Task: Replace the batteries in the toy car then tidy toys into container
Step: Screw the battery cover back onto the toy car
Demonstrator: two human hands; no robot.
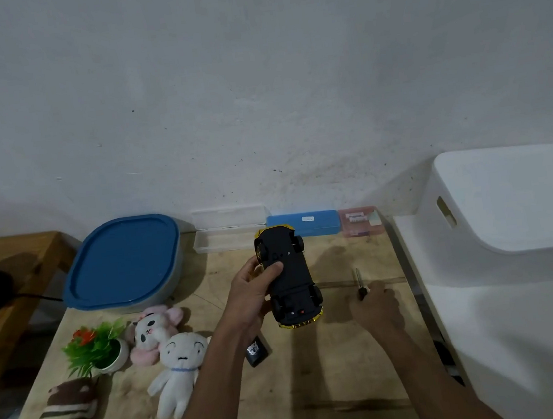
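Note:
My left hand [248, 295] holds the yellow toy car [287, 275] upside down above the wooden table [336, 357], its black underside and wheels facing me. My right hand [377, 308] rests on the table to the car's right, fingers closed around the handle of a screwdriver [359, 281] whose metal shaft points away from me. A grey container with a blue lid [124, 261] stands at the back left. Three plush toys lie at the front left: a pink-and-white one [153, 332], a white one [179, 368] and a brown striped one [67, 414].
A small black remote [256, 351] lies under my left forearm. A potted fake plant [99, 346] sits by the plush toys. A clear open case [226, 230], a blue case [304, 225] and a pink box [361, 222] line the wall. A white lidded bin [516, 209] stands to the right.

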